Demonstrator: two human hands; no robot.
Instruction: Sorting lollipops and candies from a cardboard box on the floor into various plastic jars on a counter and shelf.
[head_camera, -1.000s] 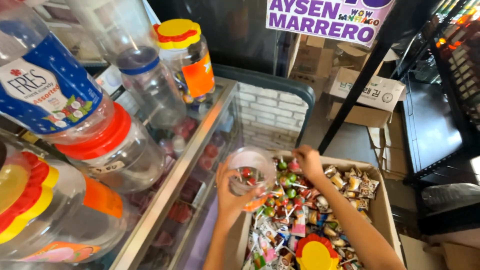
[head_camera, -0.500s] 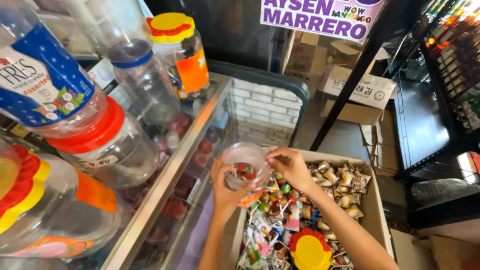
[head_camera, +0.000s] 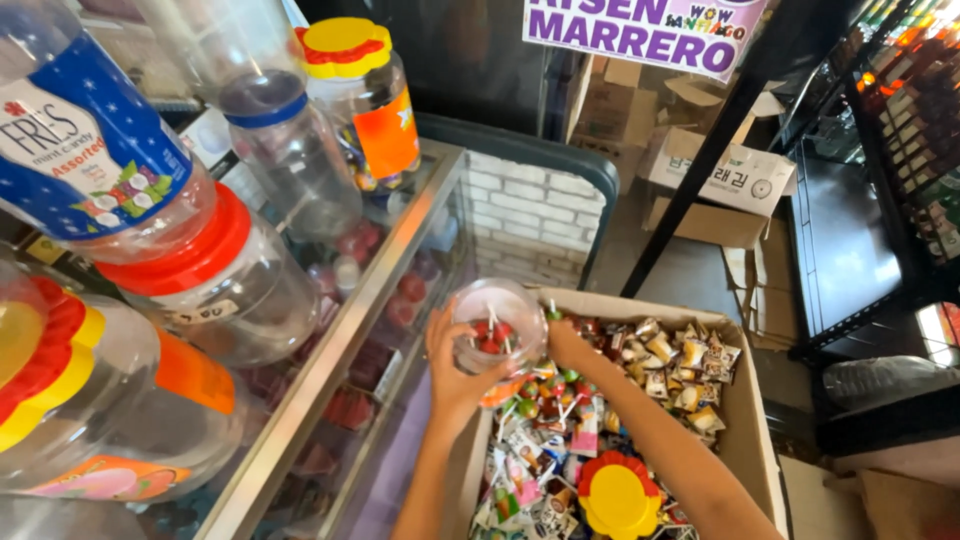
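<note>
Head view: my left hand (head_camera: 455, 372) grips a clear jar (head_camera: 497, 325) tilted over the cardboard box (head_camera: 752, 432), so my right hand (head_camera: 568, 345), fingers pinched together, can feed lollipops (head_camera: 490, 335) in.

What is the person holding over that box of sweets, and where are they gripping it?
The left hand grips a clear plastic jar by its side wall. The right hand is at the jar's rim; whether it holds anything cannot be told.

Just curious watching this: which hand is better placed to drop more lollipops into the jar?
Probably the right hand: it rests on the sweets in the cardboard box, beside the jar's mouth, while the left hand grips the clear jar.
</note>
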